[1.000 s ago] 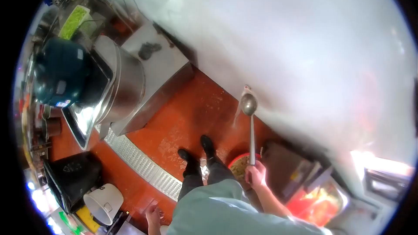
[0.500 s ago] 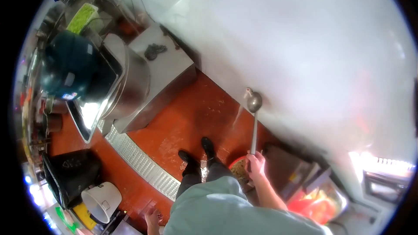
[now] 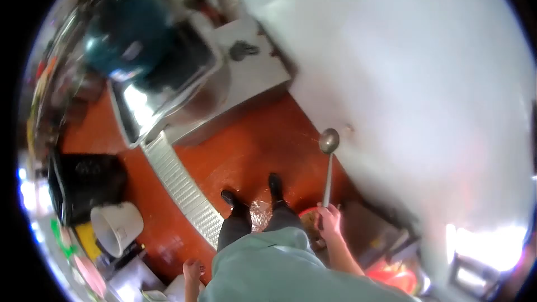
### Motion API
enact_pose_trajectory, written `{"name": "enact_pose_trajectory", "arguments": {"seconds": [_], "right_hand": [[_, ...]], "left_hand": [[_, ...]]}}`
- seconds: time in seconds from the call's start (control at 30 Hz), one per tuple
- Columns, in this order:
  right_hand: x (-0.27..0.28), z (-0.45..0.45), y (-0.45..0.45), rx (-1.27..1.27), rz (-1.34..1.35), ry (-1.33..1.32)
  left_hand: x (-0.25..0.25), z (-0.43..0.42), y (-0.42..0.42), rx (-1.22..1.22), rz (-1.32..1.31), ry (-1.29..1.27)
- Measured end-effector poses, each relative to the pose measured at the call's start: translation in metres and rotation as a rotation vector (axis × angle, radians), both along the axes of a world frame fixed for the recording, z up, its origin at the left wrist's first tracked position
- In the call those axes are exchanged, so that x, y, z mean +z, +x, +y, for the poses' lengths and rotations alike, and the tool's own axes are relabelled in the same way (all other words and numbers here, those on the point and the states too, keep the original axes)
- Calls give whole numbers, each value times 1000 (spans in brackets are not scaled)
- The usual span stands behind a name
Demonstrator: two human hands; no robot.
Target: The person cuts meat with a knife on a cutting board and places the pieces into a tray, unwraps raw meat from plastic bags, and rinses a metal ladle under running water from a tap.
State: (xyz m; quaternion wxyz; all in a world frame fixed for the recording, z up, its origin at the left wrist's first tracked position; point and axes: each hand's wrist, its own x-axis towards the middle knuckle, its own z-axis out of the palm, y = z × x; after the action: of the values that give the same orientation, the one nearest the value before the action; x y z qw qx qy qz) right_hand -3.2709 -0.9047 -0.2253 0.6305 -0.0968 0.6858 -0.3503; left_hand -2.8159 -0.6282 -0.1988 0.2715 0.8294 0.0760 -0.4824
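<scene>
My right hand [image 3: 329, 221] is wrapped around the handle of a long metal ladle [image 3: 329, 141]. The ladle points away from me, its round bowl held over the red floor beside the white wall. Partly behind my right hand and forearm is a red-rimmed container [image 3: 307, 221] with brownish contents I cannot make out. My left hand [image 3: 193, 271] hangs low at my left side, fingers loosely bent and a little apart, with nothing visible in it.
A large steel pot, a rectangular metal tray [image 3: 134, 106] and a dark green rounded container [image 3: 128, 33] stand at a low counter [image 3: 254, 72]. A metal floor grate [image 3: 182, 182] crosses the floor. To the left are a black bin [image 3: 89, 184] and white bucket [image 3: 117, 229].
My view has turned, so the counter and pot sit further right. The ladle's bowl has come away from the small fitting on the wall. Both hands keep much the same pose.
</scene>
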Motion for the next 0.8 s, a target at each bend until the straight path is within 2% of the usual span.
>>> {"name": "enact_pose_trajectory", "arguments": {"seconds": [0.13, 0.2, 0.23, 0.3, 0.33, 0.37, 0.47, 0.53, 0.63, 0.73, 0.8], "right_hand": [[37, -28, 42, 186, -221, 185], [39, -35, 77, 295, -362, 282], [41, -36, 97, 410, -402, 280], [45, -37, 152, 646, -485, 278], [52, -41, 188, 703, -470, 361], [60, -38, 225, 781, -448, 386], [90, -36, 353, 1017, -356, 415], [92, -25, 415, 1162, -302, 326], [111, -14, 521, 1328, -192, 109], [115, -15, 597, 1347, -79, -117], [117, -19, 634, 1320, 25, -268]], "left_hand": [[-15, 27, 26, 42, -5, 72], [-53, 73, 44, 146, 56, -17], [-68, 97, 55, 200, 80, -64], [-83, 119, 74, 249, 77, -1], [-84, 125, 86, 272, 74, 30], [-83, 132, 101, 351, 171, -4], [-89, 153, 151, 495, 207, 28], [-73, 162, 176, 620, 224, -50], [-36, 148, 246, 516, 148, 5], [-56, 149, 301, 714, 22, -143], [-63, 140, 336, 692, -3, -194]]}}
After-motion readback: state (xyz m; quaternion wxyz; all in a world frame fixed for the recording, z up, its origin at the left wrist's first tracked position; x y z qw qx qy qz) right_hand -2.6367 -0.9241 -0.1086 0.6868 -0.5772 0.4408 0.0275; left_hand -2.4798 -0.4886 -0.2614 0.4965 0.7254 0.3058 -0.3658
